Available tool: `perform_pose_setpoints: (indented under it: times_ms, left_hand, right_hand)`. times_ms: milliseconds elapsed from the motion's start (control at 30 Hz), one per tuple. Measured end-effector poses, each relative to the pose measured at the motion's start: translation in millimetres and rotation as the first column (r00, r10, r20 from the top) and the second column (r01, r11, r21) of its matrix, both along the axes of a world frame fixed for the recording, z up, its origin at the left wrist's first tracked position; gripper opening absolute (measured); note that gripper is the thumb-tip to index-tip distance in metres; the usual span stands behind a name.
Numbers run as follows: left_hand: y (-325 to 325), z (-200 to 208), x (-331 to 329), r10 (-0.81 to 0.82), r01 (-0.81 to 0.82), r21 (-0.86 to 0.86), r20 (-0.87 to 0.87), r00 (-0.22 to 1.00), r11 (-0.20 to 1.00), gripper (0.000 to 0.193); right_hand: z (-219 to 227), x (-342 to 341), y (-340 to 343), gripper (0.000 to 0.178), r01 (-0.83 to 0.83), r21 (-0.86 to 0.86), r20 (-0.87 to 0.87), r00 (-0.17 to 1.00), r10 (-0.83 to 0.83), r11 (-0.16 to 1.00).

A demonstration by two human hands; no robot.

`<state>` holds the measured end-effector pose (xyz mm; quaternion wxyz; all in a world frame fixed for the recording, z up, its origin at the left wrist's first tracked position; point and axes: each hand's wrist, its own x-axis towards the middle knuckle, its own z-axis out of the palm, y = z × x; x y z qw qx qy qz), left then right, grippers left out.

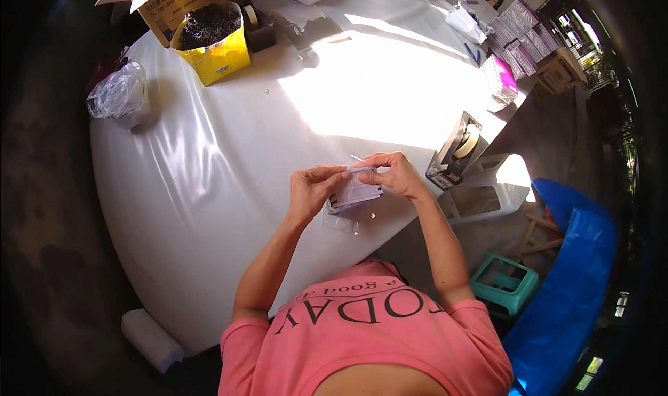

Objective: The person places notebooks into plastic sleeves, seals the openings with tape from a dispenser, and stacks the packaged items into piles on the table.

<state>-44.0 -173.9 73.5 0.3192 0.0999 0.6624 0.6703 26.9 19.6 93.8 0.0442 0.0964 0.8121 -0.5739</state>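
In front of me, above the near part of the table, both hands meet at a small stack of white flat pieces (353, 196) in clear plastic wrapping (338, 221). My left hand (312, 189) pinches the upper left edge of the wrapping, thumb and fingers pressed together. On the other side my right hand (395, 176) is closed on the stack's upper right corner, thumb in front. A thin white strip (358, 159) sticks out by its fingertips; what it belongs to is too small to tell. Loose plastic hangs below the stack.
A tape dispenser (456, 149) stands at the table's right edge. A yellow box of dark material (221, 61) and a plastic bag (120, 93) sit far left. Pink-and-white packs (501, 82) and blue-handled scissors (473, 53) lie far right. Stools, one white (515, 200), one green (506, 285), stand right.
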Motion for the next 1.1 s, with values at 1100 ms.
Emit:
perform_pose_setpoints:
  times_ms: [1100]
  left_hand:
    - [-14.6,2.0,26.0,-0.185,-0.048,-0.191,-0.977,0.103,0.980,0.021]
  right_hand:
    - [-61.1,104.9,140.0,0.032,0.905,-0.291,0.374,0.406,-0.834,0.311]
